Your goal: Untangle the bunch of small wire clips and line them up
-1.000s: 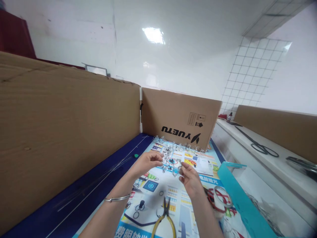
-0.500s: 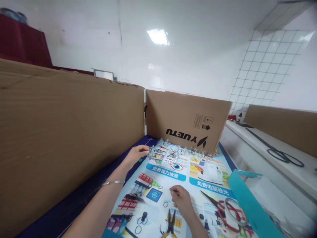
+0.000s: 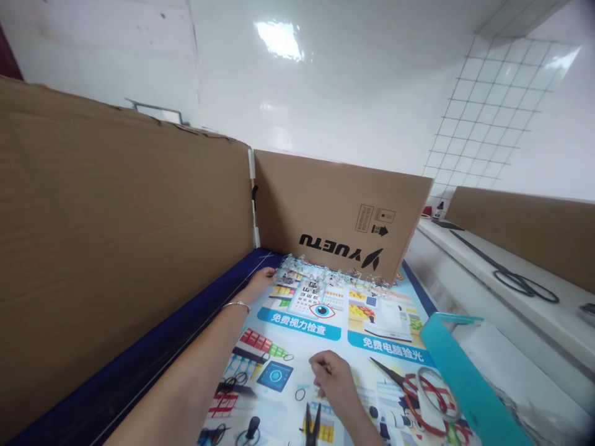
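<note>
Two hands, split since a second ago, when both were held together mid-frame on a clear cluster; left hand (image 3: 261, 280) is now stretched to centre frame, fingertips at the row of clear pieces (image 3: 325, 272) below the cardboard wall (image 3: 334, 210); grip cannot be told; right hand (image 3: 332, 381) is lowered to bottom centre, loosely curled beside a small ring (image 3: 300, 394) above the pliers (image 3: 312, 427); whether anything is pinched can't be seen; piece judged delivered to the row.

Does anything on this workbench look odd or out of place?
Yes: the cardboard panel at the back stands upside down, so its YUETU lettering reads inverted. Otherwise nothing looks spilled or broken.
</note>
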A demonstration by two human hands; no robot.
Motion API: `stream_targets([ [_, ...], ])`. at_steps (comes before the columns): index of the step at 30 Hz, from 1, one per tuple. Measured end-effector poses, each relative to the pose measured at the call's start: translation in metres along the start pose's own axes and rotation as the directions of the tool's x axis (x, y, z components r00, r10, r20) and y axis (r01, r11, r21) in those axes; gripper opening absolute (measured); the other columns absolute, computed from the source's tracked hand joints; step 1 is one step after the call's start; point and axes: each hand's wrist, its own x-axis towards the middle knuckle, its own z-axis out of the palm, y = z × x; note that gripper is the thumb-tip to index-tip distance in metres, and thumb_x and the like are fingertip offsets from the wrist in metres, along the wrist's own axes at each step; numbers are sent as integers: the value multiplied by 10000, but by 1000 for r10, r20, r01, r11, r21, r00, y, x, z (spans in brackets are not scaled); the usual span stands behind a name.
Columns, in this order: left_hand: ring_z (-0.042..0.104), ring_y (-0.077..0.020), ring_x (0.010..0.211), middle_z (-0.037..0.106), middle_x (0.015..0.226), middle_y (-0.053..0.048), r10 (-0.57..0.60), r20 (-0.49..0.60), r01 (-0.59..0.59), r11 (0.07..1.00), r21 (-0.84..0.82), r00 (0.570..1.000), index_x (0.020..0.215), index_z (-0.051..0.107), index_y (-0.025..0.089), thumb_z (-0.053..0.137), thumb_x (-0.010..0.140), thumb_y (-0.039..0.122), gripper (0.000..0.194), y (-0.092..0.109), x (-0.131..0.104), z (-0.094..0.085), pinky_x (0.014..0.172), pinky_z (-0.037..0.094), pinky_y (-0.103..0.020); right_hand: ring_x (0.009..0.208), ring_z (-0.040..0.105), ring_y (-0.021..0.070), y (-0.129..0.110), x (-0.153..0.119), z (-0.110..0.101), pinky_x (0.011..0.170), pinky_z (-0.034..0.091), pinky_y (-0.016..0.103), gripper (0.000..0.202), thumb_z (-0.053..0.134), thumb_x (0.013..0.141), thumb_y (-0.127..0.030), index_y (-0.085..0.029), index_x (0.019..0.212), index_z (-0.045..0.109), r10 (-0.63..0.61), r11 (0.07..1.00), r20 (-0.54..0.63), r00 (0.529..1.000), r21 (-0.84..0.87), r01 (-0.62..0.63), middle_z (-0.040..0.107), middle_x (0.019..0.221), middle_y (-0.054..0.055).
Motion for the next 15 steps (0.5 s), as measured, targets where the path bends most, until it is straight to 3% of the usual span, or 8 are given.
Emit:
stream_targets([
  [6, 564, -197, 950, 545, 1119, -84, 3, -18, -2, 999, 32, 1000, 1123, 510, 140, 507, 857, 287, 303, 3, -3, 1, 794, 487, -397, 463, 488, 98, -1, 0, 0, 373, 395, 183, 212, 543, 725, -358, -171, 801, 607, -1, 1000, 11, 1000, -1, 1, 504, 558, -26],
  [11, 566, -201, 944, 549, 1112, -78, 8, -24, -6, 997, 78, 1000, 1117, 515, 139, 506, 857, 295, 303, 9, -13, 15, 789, 490, -393, 447, 469, 89, -3, -1, -1, 370, 385, 178, 192, 524, 729, -323, -165, 796, 610, -20, 999, 17, 1000, -27, 20, 496, 534, -33],
  [15, 564, -203, 950, 549, 1113, -77, 10, -55, -2, 989, 151, 998, 1114, 518, 141, 509, 856, 294, 300, 11, -8, 26, 793, 488, -392, 469, 483, 100, 0, -1, 0, 376, 401, 185, 200, 523, 721, -323, -167, 806, 615, -2, 999, 10, 1000, -33, 2, 498, 529, -32],
])
